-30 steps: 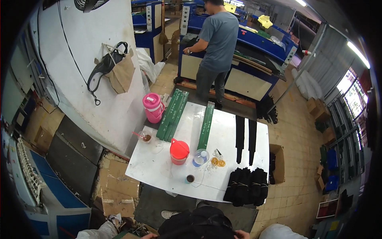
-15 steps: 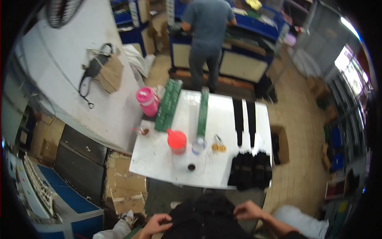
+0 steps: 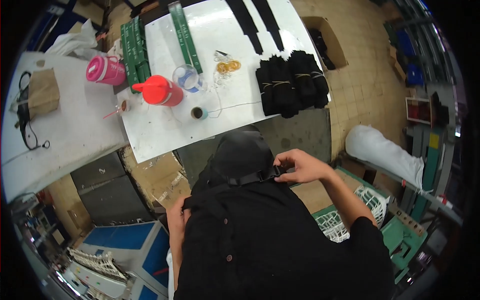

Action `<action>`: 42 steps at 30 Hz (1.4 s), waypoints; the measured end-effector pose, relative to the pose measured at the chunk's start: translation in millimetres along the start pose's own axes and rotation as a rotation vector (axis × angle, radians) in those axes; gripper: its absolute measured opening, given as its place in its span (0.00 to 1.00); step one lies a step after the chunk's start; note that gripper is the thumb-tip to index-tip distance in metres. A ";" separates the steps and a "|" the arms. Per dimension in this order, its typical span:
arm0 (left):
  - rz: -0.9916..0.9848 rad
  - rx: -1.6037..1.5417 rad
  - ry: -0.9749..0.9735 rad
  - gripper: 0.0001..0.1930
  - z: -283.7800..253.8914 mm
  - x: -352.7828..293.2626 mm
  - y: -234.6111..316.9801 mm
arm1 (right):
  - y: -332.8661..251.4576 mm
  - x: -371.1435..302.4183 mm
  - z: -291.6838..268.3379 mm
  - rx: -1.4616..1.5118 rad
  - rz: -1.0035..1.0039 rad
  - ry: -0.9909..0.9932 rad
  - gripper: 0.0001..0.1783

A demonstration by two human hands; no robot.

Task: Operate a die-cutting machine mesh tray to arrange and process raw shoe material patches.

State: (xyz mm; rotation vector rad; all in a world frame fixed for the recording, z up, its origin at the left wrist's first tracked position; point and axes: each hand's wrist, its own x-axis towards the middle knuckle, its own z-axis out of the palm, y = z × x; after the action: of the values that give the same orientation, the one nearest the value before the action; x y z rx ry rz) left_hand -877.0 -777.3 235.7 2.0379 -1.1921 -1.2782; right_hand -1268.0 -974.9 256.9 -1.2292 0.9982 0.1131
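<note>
A rounded black item [image 3: 244,152], its kind unclear, lies against the front of my black shirt [image 3: 260,235]. Along its lower edge runs a black strap [image 3: 242,180] with a plastic buckle. My right hand [image 3: 302,167] is closed, thumb and fingers pinching the strap at its right end, by the buckle. At my left side, my left hand [image 3: 177,217] has its fingers bent in around a dark strap end; its fingertips are partly hidden by black cloth.
Beyond me stands a white table [image 3: 150,130] with tied black fabric bundles [image 3: 292,85], a red-lidded jug [image 3: 162,91], a clear bottle [image 3: 189,78], yellow-handled scissors [image 3: 228,66] and green strips [image 3: 185,37]. A pink jug [image 3: 106,70] is at left, a white sack [image 3: 385,152] at right.
The view has tipped down toward my body, so the table sits higher and the person beyond it is out of view. My right hand has come to the strap; my left is beside my shirt.
</note>
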 end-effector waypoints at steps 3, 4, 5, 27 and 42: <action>-0.038 -0.261 -0.225 0.12 -22.4 1.4 -24.7 | 15.5 2.9 -4.2 0.329 -0.146 -0.240 0.10; -0.037 -0.407 -0.328 0.10 -27.1 1.9 -27.4 | 15.8 6.3 -2.5 0.340 -0.124 -0.231 0.10; -0.037 -0.556 -0.428 0.08 -31.1 2.3 -30.2 | 15.5 8.1 -0.6 0.348 -0.101 -0.224 0.10; 0.037 0.311 0.336 0.06 45.0 -54.4 5.2 | -22.2 22.7 53.6 -0.797 -0.699 0.380 0.16; -0.047 -1.346 -0.112 0.11 201.6 -125.9 -35.4 | -108.8 92.1 -73.3 -0.541 -0.241 -0.986 0.33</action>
State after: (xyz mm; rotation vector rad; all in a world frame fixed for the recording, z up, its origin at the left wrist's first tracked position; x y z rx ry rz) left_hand -1064.2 -638.4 177.1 0.9744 -0.1021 -1.5601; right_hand -1193.8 -1116.0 273.9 -1.5146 -0.0594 0.7569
